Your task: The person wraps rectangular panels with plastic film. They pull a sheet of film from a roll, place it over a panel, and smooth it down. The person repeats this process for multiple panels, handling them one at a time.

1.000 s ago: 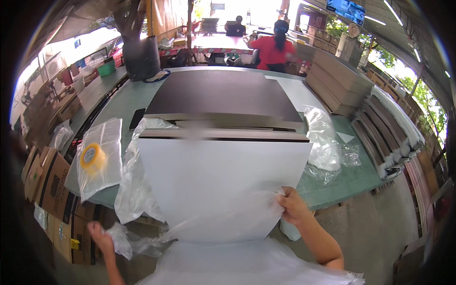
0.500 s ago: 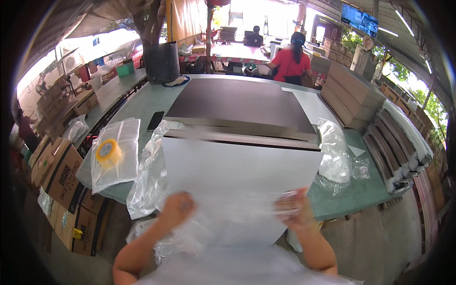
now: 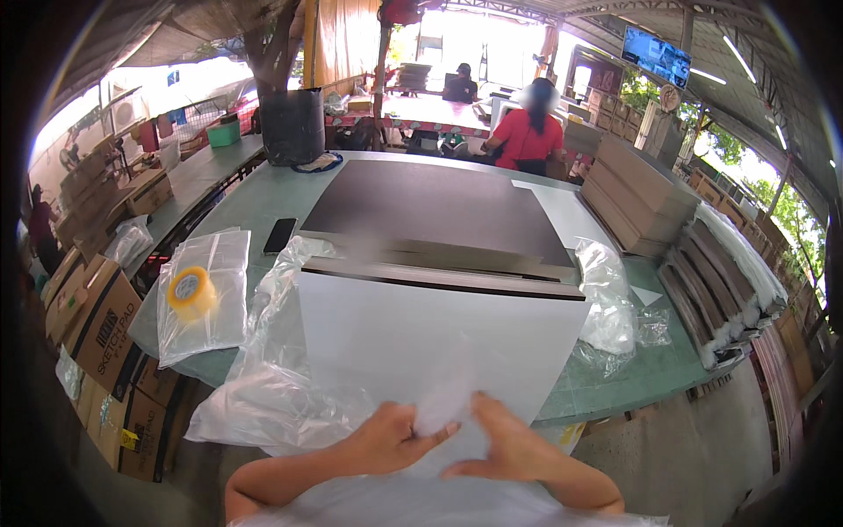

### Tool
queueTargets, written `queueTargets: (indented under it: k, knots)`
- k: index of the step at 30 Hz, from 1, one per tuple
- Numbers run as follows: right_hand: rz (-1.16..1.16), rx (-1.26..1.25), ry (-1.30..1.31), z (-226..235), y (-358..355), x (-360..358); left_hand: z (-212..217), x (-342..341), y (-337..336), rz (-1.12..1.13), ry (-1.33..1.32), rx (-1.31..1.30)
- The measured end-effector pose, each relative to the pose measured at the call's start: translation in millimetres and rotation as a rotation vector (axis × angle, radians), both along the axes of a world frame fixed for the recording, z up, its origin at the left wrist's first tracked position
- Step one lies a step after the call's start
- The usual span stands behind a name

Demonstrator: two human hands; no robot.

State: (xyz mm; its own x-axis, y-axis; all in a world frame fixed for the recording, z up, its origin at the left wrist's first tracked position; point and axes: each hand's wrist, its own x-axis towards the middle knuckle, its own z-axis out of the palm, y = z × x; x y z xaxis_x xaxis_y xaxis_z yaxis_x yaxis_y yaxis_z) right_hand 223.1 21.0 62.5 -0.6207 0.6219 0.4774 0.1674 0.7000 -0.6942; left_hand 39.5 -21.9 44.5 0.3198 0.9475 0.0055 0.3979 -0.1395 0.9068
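A stack of pale boards (image 3: 369, 334) with a dark edge tilts toward me, its broad white face in front of my body. My left hand (image 3: 395, 436) is closed low against this face, thumb pointing right, by a blurred strip of clear plastic film (image 3: 450, 386) that it seems to pinch. To its right, my right hand (image 3: 514, 443) has its fingers stretched out and thumb apart, close to the film. Crumpled clear plastic (image 3: 272, 404) spreads from the board's left side toward my left forearm. Behind the boards lies a dark-topped stack (image 3: 430, 206).
Left on the green table (image 3: 571, 395) are a yellow tape roll (image 3: 191, 290), flat plastic bags (image 3: 219, 329) and a phone (image 3: 280, 235). Plastic-wrapped stacks (image 3: 724, 272) and brown boards (image 3: 632, 189) stand right. Cartons (image 3: 114, 325) sit lower left. A person in red (image 3: 531, 136) works beyond.
My hands have come together from the board's two sides to its lower middle. The right hand's fingers have spread. The clear plastic has bunched out on the left.
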Motion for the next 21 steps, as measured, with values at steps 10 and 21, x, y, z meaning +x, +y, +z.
queueTargets:
  k: [10,21]
  knots:
    - [0.754,-0.411,-0.564,-28,-13,-27,14,-18,-10,0.161,-0.245,-0.123]
    - [0.731,-0.508,-1.171,-41,7,58,-1,-57,-4,-0.715,-0.597,-0.475]
